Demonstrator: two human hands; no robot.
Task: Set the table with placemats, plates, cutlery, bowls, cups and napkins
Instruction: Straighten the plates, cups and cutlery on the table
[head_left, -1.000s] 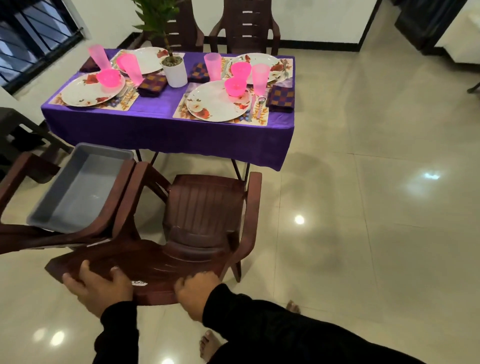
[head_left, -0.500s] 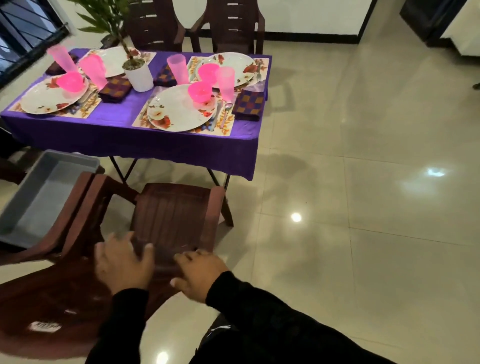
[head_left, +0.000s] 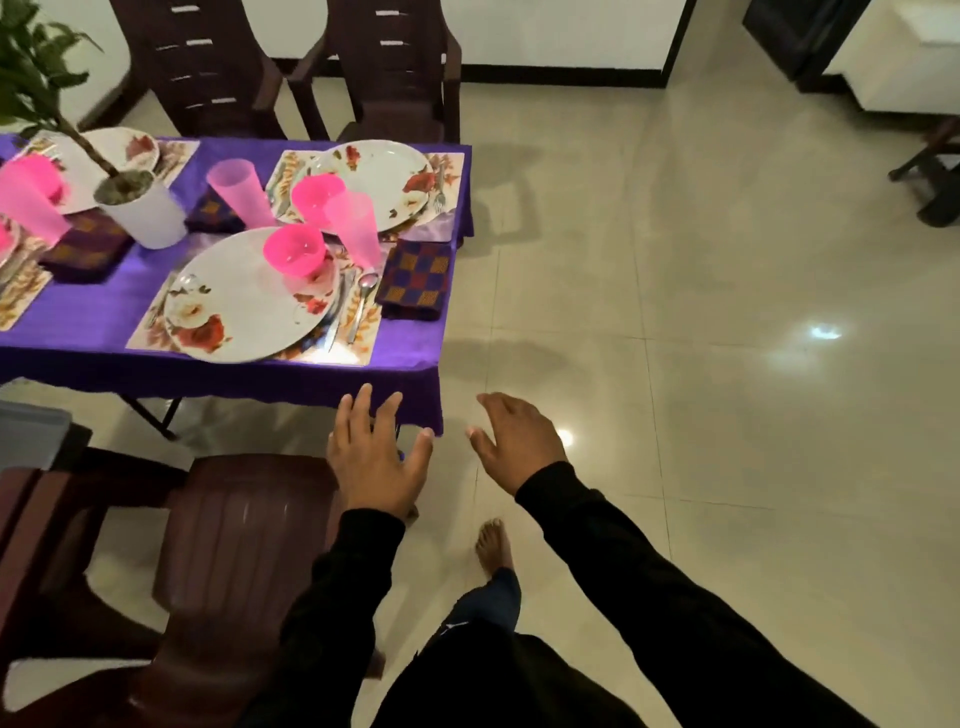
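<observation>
The purple-clothed table (head_left: 218, 376) carries floral placemats, white flowered plates, pink bowls, pink cups and checked napkins. The nearest setting has a plate (head_left: 244, 306) with a pink bowl (head_left: 293, 251) on it, a pink cup (head_left: 353, 228), a spoon (head_left: 362, 299) and a checked napkin (head_left: 414, 280). A second plate (head_left: 387, 179) lies behind it. My left hand (head_left: 376, 457) hovers with spread fingers over the right arm of a brown plastic chair (head_left: 234, 525). My right hand (head_left: 511, 441) is open above the floor, holding nothing.
A potted plant in a white pot (head_left: 143, 208) stands mid-table. Two brown chairs (head_left: 395, 67) stand behind the table. A grey tub (head_left: 28, 434) sits at the left edge. My bare foot (head_left: 493, 545) is on the tiled floor, which stretches to the right.
Both hands have let go of the chair back and lifted with fingers spread. The view has moved closer to the table and rightward; the chair now sits lower left.
</observation>
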